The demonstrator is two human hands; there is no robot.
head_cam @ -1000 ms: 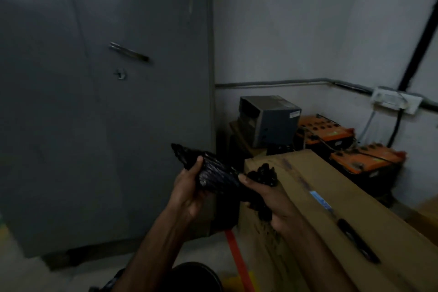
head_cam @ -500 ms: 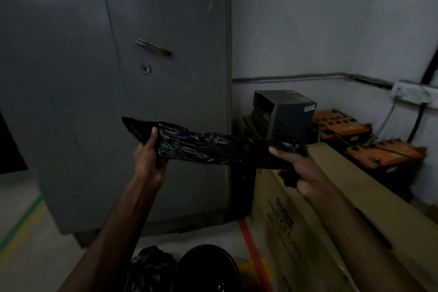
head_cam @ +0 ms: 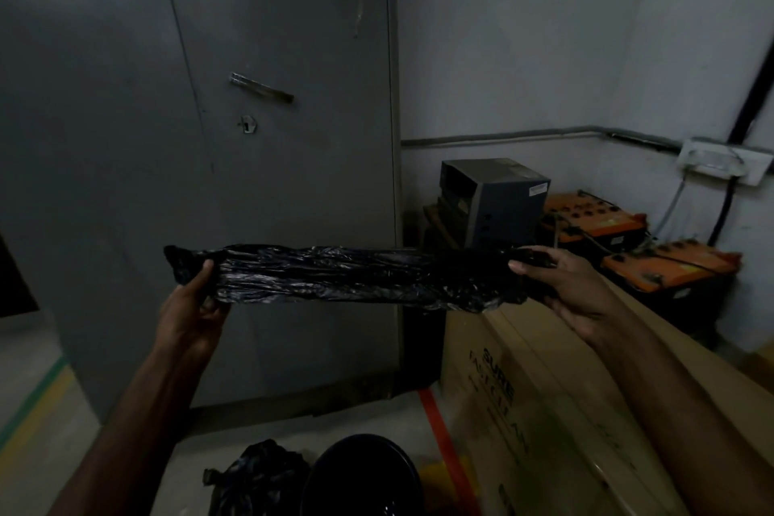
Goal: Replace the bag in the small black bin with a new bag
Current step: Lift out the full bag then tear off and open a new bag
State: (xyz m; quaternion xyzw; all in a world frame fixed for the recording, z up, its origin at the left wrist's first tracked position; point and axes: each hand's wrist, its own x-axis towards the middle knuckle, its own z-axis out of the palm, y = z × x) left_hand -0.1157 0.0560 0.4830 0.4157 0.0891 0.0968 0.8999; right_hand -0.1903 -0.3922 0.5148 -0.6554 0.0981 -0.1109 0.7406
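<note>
A new black plastic bag [head_cam: 335, 274], still folded into a long band, is stretched level in front of me at chest height. My left hand [head_cam: 190, 312] pinches its left end and my right hand [head_cam: 561, 285] grips its right end. On the floor below stands the small black bin [head_cam: 360, 475], round, its dark inside showing. Just left of the bin lies a crumpled, tied black bag [head_cam: 259, 478].
A grey metal door [head_cam: 209, 138] with a handle fills the left. A long cardboard box [head_cam: 586, 390] runs along the right, with a grey unit [head_cam: 498, 197] and orange batteries [head_cam: 670, 268] behind it. Red tape [head_cam: 444, 440] crosses the floor.
The bag went from a bunched wad between close hands to a long band as my hands drew apart. More of the floor, the bin and the crumpled bag came into view.
</note>
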